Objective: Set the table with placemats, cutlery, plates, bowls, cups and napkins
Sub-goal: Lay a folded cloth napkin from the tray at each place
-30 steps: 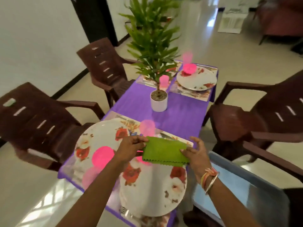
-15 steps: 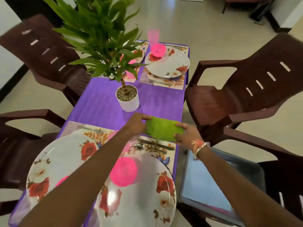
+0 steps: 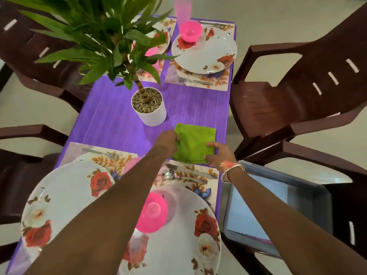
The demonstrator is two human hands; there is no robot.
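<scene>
Green napkin [image 3: 193, 142] sits between both hands, low over the purple desk [image 3: 119, 120], just beyond the near-right placemat [image 3: 200, 175]. Can't tell if it is fully down or a hair above the surface.

Left hand [image 3: 167, 141]: grip closed, fingers pinch the napkin's left edge. Right hand [image 3: 219, 153]: grip closed too, thumb and fingers pinch the near-right corner.

Key relation: the napkin spreads away from both grips toward the far right. Its scalloped near edge runs left-right, roughly parallel to the knife [image 3: 190, 171], and seems to overlap the placemat's far edge. Its far-left corner is near the white plant pot [image 3: 149, 108], not touching.

Neither hand needs to reach, both already hold it. Likely next: lay it flat, square it to the placemat, let go. Risk: a corner dragging as the fingers pull off.
</scene>
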